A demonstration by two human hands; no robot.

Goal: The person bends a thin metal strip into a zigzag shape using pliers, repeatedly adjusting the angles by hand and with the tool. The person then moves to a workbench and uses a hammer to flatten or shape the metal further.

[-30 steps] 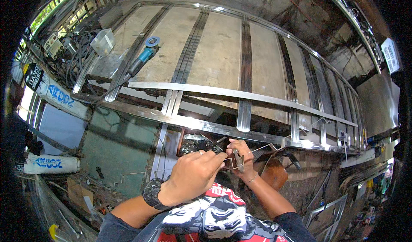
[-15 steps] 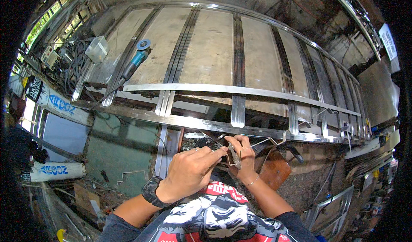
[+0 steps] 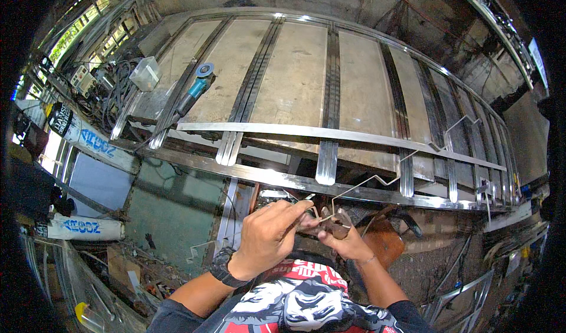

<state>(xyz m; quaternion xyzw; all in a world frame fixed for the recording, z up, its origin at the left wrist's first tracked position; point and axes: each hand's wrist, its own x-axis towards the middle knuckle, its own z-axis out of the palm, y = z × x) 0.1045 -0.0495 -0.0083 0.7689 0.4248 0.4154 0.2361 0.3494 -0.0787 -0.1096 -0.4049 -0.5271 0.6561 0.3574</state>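
A thin metal rod bent into zigzag steps runs from between my hands up and right across the metal frame. My left hand, with a dark watch on its wrist, is closed, thumb and fingers pinching the rod near its bend. Close beside it, my right hand is closed around a small grey, shiny piece, its exact kind unclear. The rod passes right by this piece. Some fingertips are hidden behind the rod and the piece. Both hands are in front of my chest, below the frame's near edge.
A large frame of shiny metal bars lies on a work table ahead. An angle grinder rests on its left, near a clear plastic box and cables. White cylinders lie left. A brown seat-like panel stands at right.
The zigzag rod now extends farther up and right over the frame. My right hand has shifted slightly down and right, its fingers turned. The view has moved a little.
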